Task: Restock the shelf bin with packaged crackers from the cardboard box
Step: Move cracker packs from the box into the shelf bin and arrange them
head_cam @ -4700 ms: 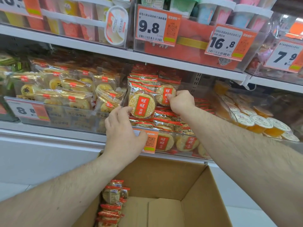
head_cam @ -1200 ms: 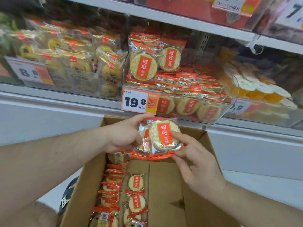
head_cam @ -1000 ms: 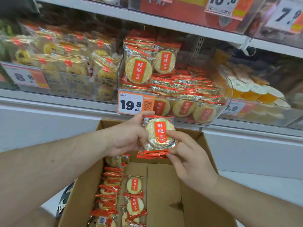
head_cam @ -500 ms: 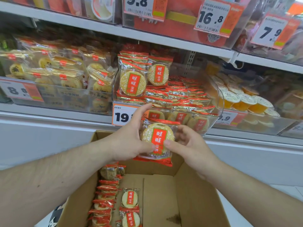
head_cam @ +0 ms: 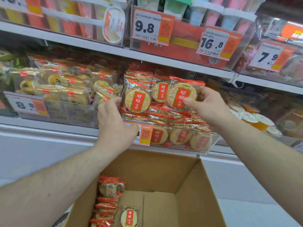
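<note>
Head view, largest thing first: the open brown cardboard box (head_cam: 188,190) sits below the shelf, a short row of red-and-gold cracker packs (head_cam: 106,205) standing along its left wall; its near edge is cut off by the frame, so how many remain cannot be counted. Above it, the clear plastic shelf bin (head_cam: 205,141) is already heaped with the same packs, two stood upright at its back left. The right hand (head_cam: 208,107) pinches one round cracker in its clear, red-labelled wrapper (head_cam: 180,95) by the lower right edge, thumb on the face, holding it upright over the bin beside the standing pair. The left hand (head_cam: 114,122) reaches to the left-most standing pack (head_cam: 137,100), fingers loosely curled at its edge; whether they actually hold it I cannot tell.

The pack looks very light, its film slick and crinkly, the cracker inside stiff but likely brittle, so a gentle hold at the rim or the sealed end seems safest. The left hand covers part of the bin's orange price tag (head_cam: 144,134), and the bin's rear is in shadow.
</note>
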### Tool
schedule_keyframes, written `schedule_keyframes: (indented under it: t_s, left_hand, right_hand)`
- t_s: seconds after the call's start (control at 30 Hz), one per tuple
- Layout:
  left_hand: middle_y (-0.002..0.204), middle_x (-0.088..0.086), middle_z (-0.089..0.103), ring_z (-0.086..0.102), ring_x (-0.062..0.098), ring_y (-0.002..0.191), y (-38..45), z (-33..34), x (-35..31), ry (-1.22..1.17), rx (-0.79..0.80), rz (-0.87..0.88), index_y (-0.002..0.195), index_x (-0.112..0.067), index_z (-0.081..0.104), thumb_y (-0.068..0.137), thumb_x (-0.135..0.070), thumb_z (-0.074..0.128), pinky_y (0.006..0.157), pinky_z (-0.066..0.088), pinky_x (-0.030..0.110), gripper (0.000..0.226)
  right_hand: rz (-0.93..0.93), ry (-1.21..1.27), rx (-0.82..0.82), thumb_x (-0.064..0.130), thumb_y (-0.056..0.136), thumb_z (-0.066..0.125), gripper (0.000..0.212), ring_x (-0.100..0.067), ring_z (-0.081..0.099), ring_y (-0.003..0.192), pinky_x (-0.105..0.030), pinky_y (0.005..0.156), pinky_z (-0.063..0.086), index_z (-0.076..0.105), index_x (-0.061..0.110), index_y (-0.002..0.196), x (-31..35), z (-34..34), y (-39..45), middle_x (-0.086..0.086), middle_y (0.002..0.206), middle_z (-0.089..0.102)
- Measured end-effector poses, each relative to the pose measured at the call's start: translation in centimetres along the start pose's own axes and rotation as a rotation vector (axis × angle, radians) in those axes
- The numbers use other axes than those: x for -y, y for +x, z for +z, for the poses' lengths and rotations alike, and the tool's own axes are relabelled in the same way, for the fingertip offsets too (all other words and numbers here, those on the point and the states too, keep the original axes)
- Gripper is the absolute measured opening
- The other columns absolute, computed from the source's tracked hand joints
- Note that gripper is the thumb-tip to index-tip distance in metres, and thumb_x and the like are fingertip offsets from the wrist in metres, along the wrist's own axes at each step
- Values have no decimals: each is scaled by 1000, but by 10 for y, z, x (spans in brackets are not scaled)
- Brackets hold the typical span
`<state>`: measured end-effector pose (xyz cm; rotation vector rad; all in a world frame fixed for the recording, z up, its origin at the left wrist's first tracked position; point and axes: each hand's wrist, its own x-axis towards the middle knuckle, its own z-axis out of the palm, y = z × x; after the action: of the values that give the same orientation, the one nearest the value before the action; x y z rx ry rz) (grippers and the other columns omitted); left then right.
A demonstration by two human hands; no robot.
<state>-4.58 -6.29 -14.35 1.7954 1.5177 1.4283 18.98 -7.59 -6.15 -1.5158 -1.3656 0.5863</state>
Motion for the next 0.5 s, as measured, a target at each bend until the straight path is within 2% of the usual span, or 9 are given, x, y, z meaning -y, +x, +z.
schedule_keyframes:
  t_s: [0.07,0.17,0.3,0.37,0.5]
  left_hand:
    - [139,7,33,28,20,131,-2,4,2,38,41,-26,144,-14,31,69,-13,76,113,29,36,87]
    - [147,4,22,21,18,139,-6,7,4,16,125,-40,149,-17,19,74,-13,76,114,20,30,95]
    - [143,1,23,23,15,136,-7,9,7,13,114,-13,146,-17,22,75,-11,75,107,18,21,89]
    - [142,2,25,24,15,135,-7,8,8,17,112,-5,145,-16,24,74,-10,75,106,17,19,87]
    - [142,4,26,25,16,135,-6,7,9,22,117,9,144,-15,26,74,-9,74,105,17,18,85]
  right_hand:
    - [15,-34,22,16,84,75,31,-10,69,86,-27,76,56,64,14,113,-1,8,22,2,99,72]
    - [19,-71,54,17,85,74,27,-9,66,85,-23,72,52,61,19,109,-3,24,45,5,99,69]
    - [16,-220,-27,26,84,75,33,-12,67,89,-34,84,56,63,22,115,-12,40,61,7,99,68]
    - [16,-299,-83,30,83,76,37,-11,66,87,-35,85,56,67,19,117,-16,46,63,7,95,68]
    - [33,-395,-119,36,84,74,25,-13,66,83,-33,80,56,75,17,101,-16,57,61,4,86,70]
